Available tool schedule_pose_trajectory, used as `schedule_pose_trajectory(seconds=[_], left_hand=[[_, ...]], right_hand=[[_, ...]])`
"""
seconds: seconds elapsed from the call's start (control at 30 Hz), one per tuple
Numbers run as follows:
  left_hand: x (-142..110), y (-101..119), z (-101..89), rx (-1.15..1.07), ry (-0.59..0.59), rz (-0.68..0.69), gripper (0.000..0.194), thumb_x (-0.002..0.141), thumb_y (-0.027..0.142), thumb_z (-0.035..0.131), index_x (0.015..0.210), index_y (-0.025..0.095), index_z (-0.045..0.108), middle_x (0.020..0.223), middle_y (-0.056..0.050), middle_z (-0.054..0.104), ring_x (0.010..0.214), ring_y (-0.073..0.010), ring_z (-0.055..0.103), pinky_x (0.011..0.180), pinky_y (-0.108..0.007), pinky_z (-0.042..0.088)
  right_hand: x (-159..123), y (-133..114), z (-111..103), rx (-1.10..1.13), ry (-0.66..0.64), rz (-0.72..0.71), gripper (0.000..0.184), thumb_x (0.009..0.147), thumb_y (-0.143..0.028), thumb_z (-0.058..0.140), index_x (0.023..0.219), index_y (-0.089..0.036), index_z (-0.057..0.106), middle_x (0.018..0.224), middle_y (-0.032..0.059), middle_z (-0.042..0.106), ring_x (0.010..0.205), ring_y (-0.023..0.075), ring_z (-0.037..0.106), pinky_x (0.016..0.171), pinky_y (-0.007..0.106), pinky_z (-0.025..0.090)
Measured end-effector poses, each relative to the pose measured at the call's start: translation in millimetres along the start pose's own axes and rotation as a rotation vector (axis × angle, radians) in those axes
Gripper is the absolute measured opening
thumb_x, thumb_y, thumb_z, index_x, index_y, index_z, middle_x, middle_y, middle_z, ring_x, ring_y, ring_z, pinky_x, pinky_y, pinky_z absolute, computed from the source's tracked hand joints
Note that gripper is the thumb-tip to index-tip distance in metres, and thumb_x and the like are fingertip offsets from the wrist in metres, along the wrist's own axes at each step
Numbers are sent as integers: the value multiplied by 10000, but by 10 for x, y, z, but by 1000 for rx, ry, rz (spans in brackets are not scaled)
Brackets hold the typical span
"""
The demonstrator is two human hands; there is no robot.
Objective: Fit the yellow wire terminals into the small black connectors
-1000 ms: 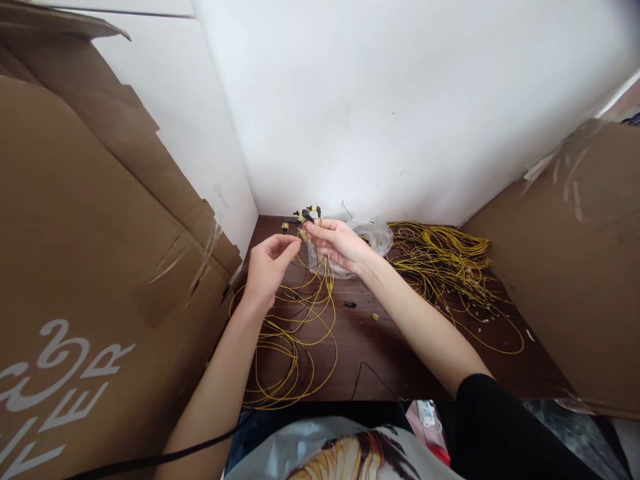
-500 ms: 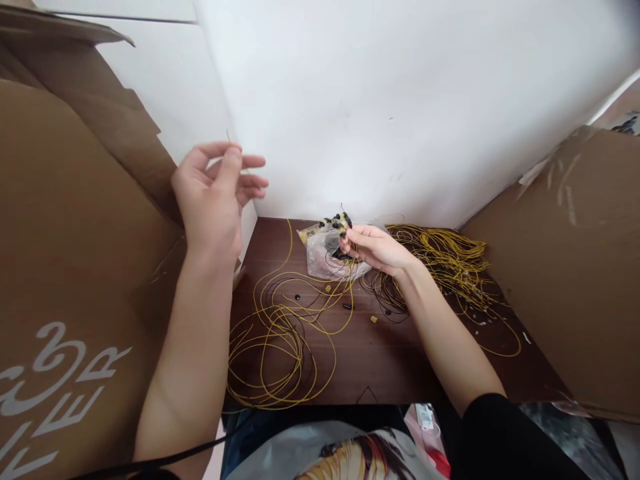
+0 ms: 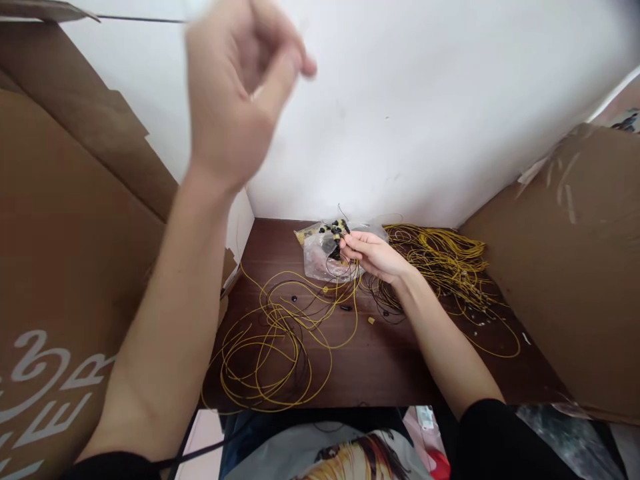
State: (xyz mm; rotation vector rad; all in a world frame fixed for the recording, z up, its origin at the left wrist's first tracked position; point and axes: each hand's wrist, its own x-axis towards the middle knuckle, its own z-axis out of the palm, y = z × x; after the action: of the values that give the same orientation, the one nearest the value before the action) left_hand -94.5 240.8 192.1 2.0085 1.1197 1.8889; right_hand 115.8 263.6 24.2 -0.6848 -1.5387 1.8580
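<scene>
My left hand [image 3: 240,93] is raised high in front of the white wall, smeared by motion, with thumb and forefinger pinched on a thin yellow wire. From the table the yellow wire [image 3: 241,257] rises toward that hand; its part near the fingers is hardly visible. Lower down, my right hand [image 3: 373,253] is closed on a bunch of small black and yellow pieces [image 3: 340,230] with thin wires on them. Behind and below the bunch is a clear plastic bag [image 3: 320,260]. Loops of yellow and black wire [image 3: 300,340] spread over the tabletop to the left.
A thick heap of yellow wires [image 3: 440,260] lies at the right rear of the dark table [image 3: 370,373]. Small loose black pieces [image 3: 346,307] and a yellow piece [image 3: 371,320] are scattered in front. Cardboard walls [image 3: 65,220] flank both sides, and a white wall [image 3: 400,100] stands behind.
My left hand has moved up and slightly right, drawing the yellow wire with it. The wire loops at the left have shifted. My right hand stays nearly in place with the bunch.
</scene>
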Motion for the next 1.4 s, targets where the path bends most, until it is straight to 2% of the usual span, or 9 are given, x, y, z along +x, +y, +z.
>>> schedule_pose_trajectory(seconds=[0.03, 0.13, 0.3, 0.47, 0.63, 0.9, 1.1, 1.27, 1.4], left_hand=[[-93, -123, 31, 68, -102, 60, 67, 831, 118, 577, 876, 108, 626, 875, 1, 653, 887, -118, 651, 862, -266, 475], [-428, -550, 72, 280, -405, -186, 86, 763, 94, 607, 767, 141, 679, 818, -33, 682, 872, -184, 655, 906, -348, 460], [-957, -1008, -90, 510, -596, -474, 319, 681, 10, 503, 848, 187, 710, 911, -71, 707, 948, -251, 642, 928, -386, 459], [-1398, -827, -305, 619, -720, -481, 522, 648, -35, 424, 1048, 181, 681, 1265, -97, 573, 1173, -268, 529, 1036, -407, 384], [-1871, -563, -382, 921, -850, -513, 436, 668, -14, 439, 946, 192, 704, 1007, -119, 557, 993, -280, 536, 875, -399, 463], [-2053, -646, -369, 1084, -800, -637, 161, 700, 98, 522, 712, 188, 655, 842, -119, 611, 808, -264, 605, 740, -367, 493], [-2005, -575, -307, 1115, -773, -656, 186, 759, 143, 485, 685, 171, 653, 845, -154, 645, 758, -290, 628, 658, -378, 489], [-1819, -528, -224, 1167, -551, -663, 204, 795, 212, 465, 731, 177, 656, 680, -140, 640, 649, -284, 623, 614, -378, 479], [-1580, -483, -172, 1096, -385, -520, 130, 743, 223, 532, 659, 206, 629, 571, -77, 597, 554, -240, 580, 591, -350, 465]], right_hand=[[-3, -2, 1, 13, 9, -22, 241, 821, -414, 627, 747, -185, 615, 501, -61, 330, 557, 117, 372, 635, 285, 357], [-33, -5, 1, 49, 22, -54, 225, 822, -400, 630, 739, -192, 608, 501, -63, 322, 557, 118, 379, 640, 286, 367], [-101, 27, -17, 45, 33, -20, 243, 809, -424, 638, 751, -190, 600, 490, -64, 344, 545, 118, 380, 637, 284, 375], [-130, 88, -15, 61, 46, -14, 242, 807, -413, 647, 761, -179, 603, 492, -68, 358, 528, 107, 379, 614, 271, 352], [-135, 109, 25, 83, 72, -8, 259, 793, -432, 658, 753, -184, 592, 486, -75, 356, 514, 104, 360, 627, 282, 368], [-129, 175, 61, 100, 102, -33, 261, 793, -440, 652, 747, -193, 584, 478, -77, 344, 511, 107, 375, 630, 291, 370], [-157, 211, 60, 125, 103, -32, 268, 781, -430, 672, 746, -177, 591, 462, -77, 365, 519, 104, 425, 624, 275, 379], [-199, 289, 100, 53, 27, 46, 297, 812, -474, 622, 755, -188, 563, 551, -55, 430, 515, 97, 397, 517, 243, 369], [-162, 407, 225, -338, -88, -78, 295, 902, -453, 494, 834, -182, 590, 901, 52, 587, 732, 127, 530, 591, 248, 435]])
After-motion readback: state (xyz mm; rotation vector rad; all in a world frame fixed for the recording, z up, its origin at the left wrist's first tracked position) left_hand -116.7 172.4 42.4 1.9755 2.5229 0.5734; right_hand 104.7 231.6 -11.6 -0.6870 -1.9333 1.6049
